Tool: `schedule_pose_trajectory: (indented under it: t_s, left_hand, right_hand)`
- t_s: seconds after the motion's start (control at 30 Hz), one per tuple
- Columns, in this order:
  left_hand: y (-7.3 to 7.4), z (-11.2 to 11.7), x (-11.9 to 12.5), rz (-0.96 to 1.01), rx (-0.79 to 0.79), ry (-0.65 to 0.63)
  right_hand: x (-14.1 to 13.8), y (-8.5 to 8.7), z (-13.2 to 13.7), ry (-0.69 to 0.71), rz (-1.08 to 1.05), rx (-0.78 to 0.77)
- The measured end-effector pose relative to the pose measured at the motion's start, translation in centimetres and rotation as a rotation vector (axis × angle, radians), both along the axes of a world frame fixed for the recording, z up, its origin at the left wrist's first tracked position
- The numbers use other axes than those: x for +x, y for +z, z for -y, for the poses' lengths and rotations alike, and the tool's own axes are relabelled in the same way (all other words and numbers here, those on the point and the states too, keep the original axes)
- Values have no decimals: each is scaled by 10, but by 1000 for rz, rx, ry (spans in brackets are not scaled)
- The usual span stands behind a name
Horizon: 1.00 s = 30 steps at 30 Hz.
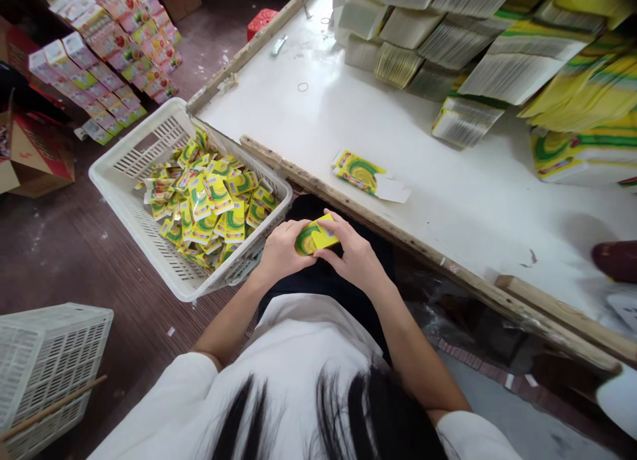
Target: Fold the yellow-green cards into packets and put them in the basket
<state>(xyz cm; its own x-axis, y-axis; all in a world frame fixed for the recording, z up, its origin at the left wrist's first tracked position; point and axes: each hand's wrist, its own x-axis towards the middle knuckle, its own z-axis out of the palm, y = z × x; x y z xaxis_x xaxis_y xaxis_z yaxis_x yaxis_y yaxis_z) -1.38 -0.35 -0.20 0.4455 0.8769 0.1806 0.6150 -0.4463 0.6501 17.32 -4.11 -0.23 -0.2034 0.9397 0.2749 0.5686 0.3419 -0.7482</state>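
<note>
Above my lap, a small yellow and green box [313, 238] is held between both hands. My left hand [283, 251] grips its left end, and my right hand [351, 247] pinches the right end between thumb and fingers. A white plastic basket [174, 284] stands to the left, heaped with similar yellow boxes [219, 194]. On the white table in front of me lies one flat carton [361, 171] of the same print, with a white flap sticking out to the right.
Bundled stacks of flat cartons [462, 42] fill the far right of the white table [279, 108], which has a raised wooden edge [338, 198]. Pink packed boxes [114, 48] are piled on the floor at upper left. Another white crate [54, 360] stands lower left. A red stool [259, 23] is behind.
</note>
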Motion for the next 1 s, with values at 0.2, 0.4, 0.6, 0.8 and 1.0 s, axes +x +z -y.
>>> schedule_pose_trajectory:
  t_s: [0.2, 0.4, 0.6, 0.8, 1.0]
  left_hand:
    - [-1, -1, -1, 52, 29, -13]
    - [-3, 1, -2, 50, 4, 2]
    - [0, -2, -3, 47, -8, -3]
    - [2, 0, -5, 37, -10, -20]
    - [1, -1, -11, 1, 22, -108]
  right_hand:
    - [-1, -4, 1, -5, 13, 42]
    - [0, -2, 1, -8, 32, 37]
    - [-3, 0, 2, -33, -14, 63]
    - [3, 1, 1, -28, 7, 75]
    - [19, 0, 0, 124, -10, 39]
